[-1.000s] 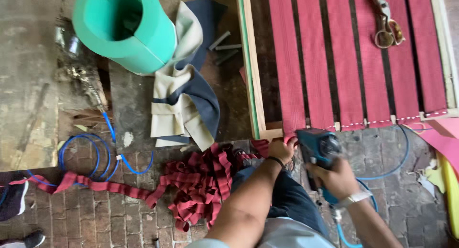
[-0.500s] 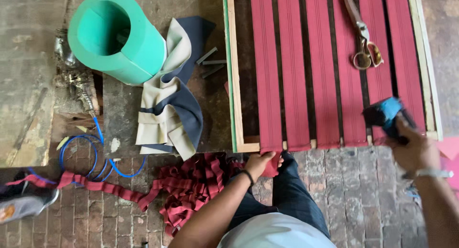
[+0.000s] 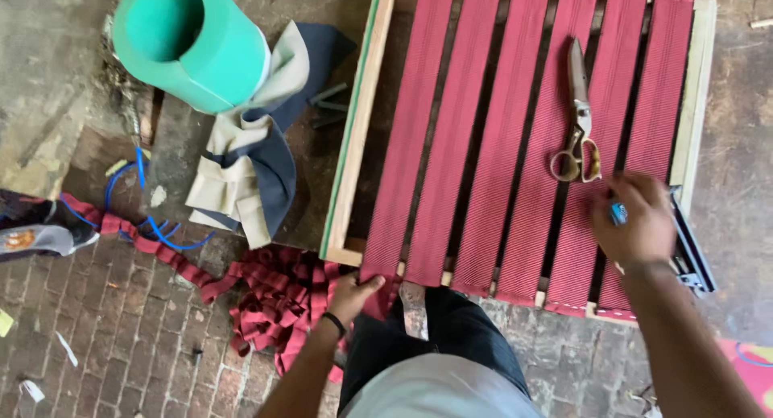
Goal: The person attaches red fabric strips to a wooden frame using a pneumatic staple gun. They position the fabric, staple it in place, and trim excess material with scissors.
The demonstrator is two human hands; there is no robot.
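Nearest me, at six o'clock, my left hand [image 3: 352, 293] pinches the loose end of the red webbing strap [image 3: 419, 144] at the near rail of the wooden frame [image 3: 358, 136], fingers closed on it. If that pinch slackens, I judge the strap would lose its tension and sag between the rails.

At four o'clock my right hand [image 3: 636, 217] lies spread and flat on the outermost strap, holding nothing that I can see; it blurs a little. Just beside it, at the frame's right rail, rests the dark staple gun [image 3: 688, 245], overhanging the edge. A nudge from my wrist could tip it to the floor.

Farther, at one o'clock, the shears [image 3: 576, 120] lie on a strap, blades pointing away; they could slip through a gap.

The frame sits straight on the brick floor [image 3: 121, 337]. At eight o'clock lies a heap of spare webbing [image 3: 274, 301], beyond it a blue hose [image 3: 149, 217], folded fabric [image 3: 250, 176] and, at eleven o'clock, a green drum [image 3: 193, 43].
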